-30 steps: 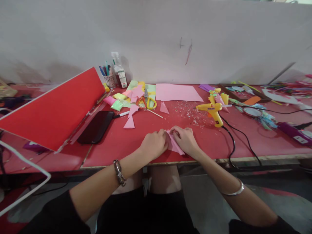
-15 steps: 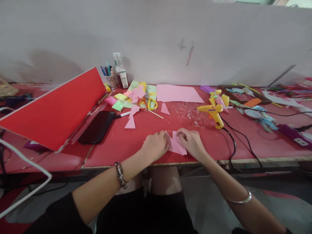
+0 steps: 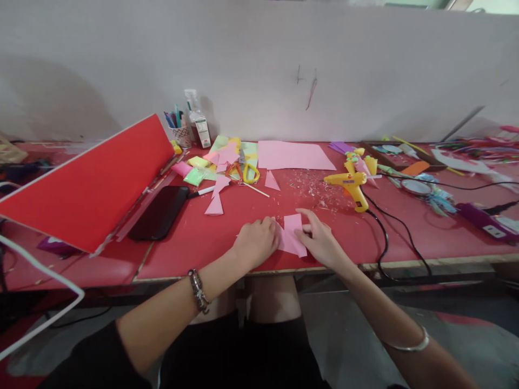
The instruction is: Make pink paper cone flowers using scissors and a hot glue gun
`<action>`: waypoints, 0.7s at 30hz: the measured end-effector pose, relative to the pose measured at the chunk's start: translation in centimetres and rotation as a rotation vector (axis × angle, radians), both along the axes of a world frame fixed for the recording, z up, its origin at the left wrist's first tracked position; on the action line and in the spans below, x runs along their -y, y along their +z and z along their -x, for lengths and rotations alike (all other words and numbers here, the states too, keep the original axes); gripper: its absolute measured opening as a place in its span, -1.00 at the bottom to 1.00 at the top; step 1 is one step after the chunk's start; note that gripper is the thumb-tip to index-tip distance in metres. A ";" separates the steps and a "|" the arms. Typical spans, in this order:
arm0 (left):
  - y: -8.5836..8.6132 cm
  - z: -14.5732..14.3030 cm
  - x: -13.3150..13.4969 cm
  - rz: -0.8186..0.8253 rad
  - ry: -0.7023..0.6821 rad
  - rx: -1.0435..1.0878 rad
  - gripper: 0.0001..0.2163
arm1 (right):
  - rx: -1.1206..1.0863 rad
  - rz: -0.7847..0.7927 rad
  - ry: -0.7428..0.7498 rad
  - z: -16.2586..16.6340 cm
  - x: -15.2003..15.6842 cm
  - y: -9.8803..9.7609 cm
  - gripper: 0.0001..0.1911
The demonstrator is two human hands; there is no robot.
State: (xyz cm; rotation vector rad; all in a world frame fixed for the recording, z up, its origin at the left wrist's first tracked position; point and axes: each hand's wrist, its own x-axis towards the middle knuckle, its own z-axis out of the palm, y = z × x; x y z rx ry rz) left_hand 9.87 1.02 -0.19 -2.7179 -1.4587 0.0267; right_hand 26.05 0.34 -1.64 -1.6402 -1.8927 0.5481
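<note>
A small piece of pink paper (image 3: 288,242) lies at the table's front edge between my two hands, with an upright flap folded along its right side. My left hand (image 3: 258,241) is closed over the paper's left part, its fingertips curled down and partly hidden. My right hand (image 3: 320,239) holds the right flap, the thumb on the paper and the index finger stretched along its top corner. Beyond them on the table are a pink paper triangle (image 3: 272,181) and further pink cut pieces (image 3: 214,205).
A yellow glue gun (image 3: 352,186) with a black cord lies at right. Pink sheets (image 3: 294,155), yellow-handled scissors (image 3: 251,173) and a black phone (image 3: 160,213) are on the red table (image 3: 194,237). A red board (image 3: 101,178) leans at left; a bottle (image 3: 198,121) stands behind.
My right hand has shifted slightly down and its index finger has straightened. The paper's right side now shows a narrow folded flap. My left hand stays in place.
</note>
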 end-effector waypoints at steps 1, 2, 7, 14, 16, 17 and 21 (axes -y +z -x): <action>0.0 0.0 0.0 -0.001 0.003 -0.001 -0.63 | 0.018 -0.005 -0.003 0.0 0.0 0.1 -0.53; -0.1 0.0 -0.1 -0.002 0.007 -0.003 -0.62 | 0.038 -0.006 -0.006 0.1 0.1 0.3 -0.51; 0.2 -0.1 0.0 0.012 0.025 -0.024 -0.59 | 0.141 -0.022 -0.020 0.0 0.3 0.9 -0.51; 0.1 0.0 0.1 -0.003 0.005 -0.034 -0.58 | 0.113 -0.046 -0.041 -1.3 0.6 0.7 -0.52; 0.2 -0.1 0.1 -0.007 0.004 -0.034 -0.59 | 0.042 -0.019 -0.055 -1.4 0.6 0.4 -0.44; 0.2 -0.1 0.1 -0.007 0.006 -0.034 -0.59 | -0.009 -0.004 -0.058 -1.4 0.6 0.3 -0.39; 0.4 -0.2 0.2 0.009 0.021 -0.053 -0.59 | -0.162 0.061 -0.025 -1.2 0.8 0.3 -0.27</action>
